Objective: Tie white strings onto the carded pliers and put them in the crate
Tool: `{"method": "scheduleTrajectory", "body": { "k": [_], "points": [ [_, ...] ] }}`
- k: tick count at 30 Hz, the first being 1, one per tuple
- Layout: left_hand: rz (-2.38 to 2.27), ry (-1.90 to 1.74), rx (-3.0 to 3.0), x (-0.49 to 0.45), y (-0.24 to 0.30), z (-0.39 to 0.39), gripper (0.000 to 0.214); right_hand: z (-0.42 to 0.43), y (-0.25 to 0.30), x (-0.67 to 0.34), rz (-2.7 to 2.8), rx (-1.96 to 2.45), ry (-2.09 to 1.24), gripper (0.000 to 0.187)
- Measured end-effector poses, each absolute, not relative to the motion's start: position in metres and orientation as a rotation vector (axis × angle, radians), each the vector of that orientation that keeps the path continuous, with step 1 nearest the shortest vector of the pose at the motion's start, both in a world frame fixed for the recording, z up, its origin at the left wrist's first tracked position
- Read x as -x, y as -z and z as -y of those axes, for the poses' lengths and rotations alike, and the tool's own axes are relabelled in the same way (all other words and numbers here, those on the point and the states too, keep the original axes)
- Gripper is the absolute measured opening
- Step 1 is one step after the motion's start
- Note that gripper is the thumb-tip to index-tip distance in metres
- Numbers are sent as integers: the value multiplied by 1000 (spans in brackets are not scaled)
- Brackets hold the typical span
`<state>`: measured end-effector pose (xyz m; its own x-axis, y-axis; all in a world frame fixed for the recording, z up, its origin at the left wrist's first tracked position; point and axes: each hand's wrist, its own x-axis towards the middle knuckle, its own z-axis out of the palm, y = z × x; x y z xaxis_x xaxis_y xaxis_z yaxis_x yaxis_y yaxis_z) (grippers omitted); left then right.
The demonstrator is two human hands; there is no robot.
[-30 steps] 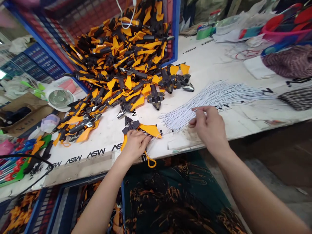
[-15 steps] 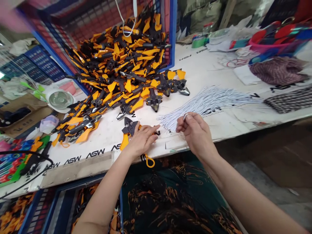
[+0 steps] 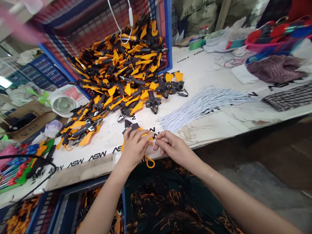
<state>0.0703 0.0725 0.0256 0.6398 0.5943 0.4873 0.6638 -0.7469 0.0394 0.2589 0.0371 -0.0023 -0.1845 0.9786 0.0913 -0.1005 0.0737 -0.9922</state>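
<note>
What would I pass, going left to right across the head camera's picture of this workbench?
White round plastic fan → left hand gripping black-jawed, orange-handled pliers → right hand → bundle of thin white cords → dark checked cloth

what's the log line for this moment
left hand: holds orange-handled pliers | right hand: fingertips pinched beside left hand, held item unclear | nearby: white cord bundle, orange loop, heap of pliers
</note>
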Motion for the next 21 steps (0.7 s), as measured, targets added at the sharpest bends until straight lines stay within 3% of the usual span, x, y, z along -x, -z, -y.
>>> {"method": "scheduleTrajectory", "body": {
  "k": [2,6,10,13,15,18,21],
  "points": [
    [1062,632,2717,-68,-29,-65,19,-35,4,-252,1337,970,-1340,21],
    [1385,744,2902,-64,-32,-55,27,-37,4,-252,1617,989,-1123,14],
    [2074,1528,3045,-65,-28,-46,31,-36,1,-255,1789,960,-709,15],
    [2517,2182,2746,-71,-21,-40,30,-33,4,-249,1614,1016,-786,15],
    [2593,2368,2572,-76,-15,-36,29,-31,6,-242,1453,1051,-964,18],
    [2351,2211,2590,-77,-10,-33,21,-31,10,-235,1242,992,-1297,30],
    [1760,1636,2671,-70,-11,-35,12,-32,10,-234,1080,904,-1620,41]
  ]
}}
